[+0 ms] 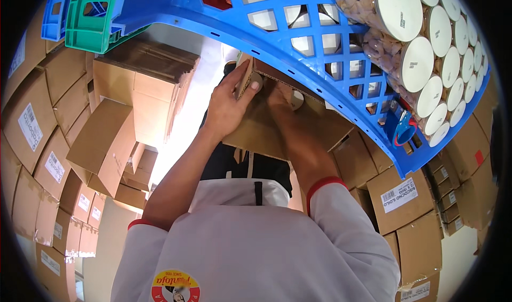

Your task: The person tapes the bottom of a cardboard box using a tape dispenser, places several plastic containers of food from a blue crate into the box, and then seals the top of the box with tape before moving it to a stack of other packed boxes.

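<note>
An upright cardboard box (256, 129) with its top flaps raised is in front of my body. My left hand (226, 105) grips its left edge, thumb on the inner side and fingers round the outside. My right hand (278, 97) reaches down into the box, and its fingers are mostly hidden there. Right beside that hand, a round white lid (297, 100) shows inside the box. Whether my right hand holds anything is hidden.
A blue plastic crate (229, 27) slants overhead, with several clear white-lidded jars (417, 65) on its right. A blue tape dispenser (404, 131) hangs at its edge. Upper left is a green crate (88, 27). Stacked cartons (32, 123) and flattened cardboard (146, 59) stand around.
</note>
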`<state>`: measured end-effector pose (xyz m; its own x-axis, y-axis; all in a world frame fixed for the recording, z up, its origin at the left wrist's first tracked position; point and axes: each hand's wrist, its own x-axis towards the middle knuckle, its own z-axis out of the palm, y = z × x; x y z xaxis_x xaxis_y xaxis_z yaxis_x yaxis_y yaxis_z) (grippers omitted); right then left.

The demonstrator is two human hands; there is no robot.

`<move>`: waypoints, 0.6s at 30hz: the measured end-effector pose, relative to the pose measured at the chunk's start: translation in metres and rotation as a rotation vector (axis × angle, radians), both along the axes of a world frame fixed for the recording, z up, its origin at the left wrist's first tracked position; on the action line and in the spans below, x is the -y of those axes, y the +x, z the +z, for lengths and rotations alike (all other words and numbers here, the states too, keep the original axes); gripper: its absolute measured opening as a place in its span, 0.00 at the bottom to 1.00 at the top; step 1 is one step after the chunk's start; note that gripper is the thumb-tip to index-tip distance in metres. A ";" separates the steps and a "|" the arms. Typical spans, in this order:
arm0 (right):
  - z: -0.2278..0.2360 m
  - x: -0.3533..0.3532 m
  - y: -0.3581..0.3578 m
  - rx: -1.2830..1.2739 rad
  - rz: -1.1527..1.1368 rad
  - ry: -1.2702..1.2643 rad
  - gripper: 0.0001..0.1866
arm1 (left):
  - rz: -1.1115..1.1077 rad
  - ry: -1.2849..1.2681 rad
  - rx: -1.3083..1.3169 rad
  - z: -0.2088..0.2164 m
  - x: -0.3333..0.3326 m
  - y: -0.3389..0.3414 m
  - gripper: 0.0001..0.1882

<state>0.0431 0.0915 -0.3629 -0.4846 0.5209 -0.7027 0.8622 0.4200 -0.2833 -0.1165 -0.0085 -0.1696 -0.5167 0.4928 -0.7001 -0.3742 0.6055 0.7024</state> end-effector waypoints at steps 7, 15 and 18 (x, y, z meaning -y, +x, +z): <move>-0.019 -0.015 0.037 -0.284 0.320 0.183 0.24 | -0.002 0.038 -0.068 -0.004 0.009 -0.001 0.34; -0.035 -0.007 0.046 -0.292 0.101 0.222 0.24 | -0.012 -0.014 -0.028 0.012 -0.006 -0.004 0.34; -0.003 -0.006 0.042 -0.131 0.104 0.055 0.26 | -0.107 0.074 -0.428 0.014 -0.009 -0.002 0.30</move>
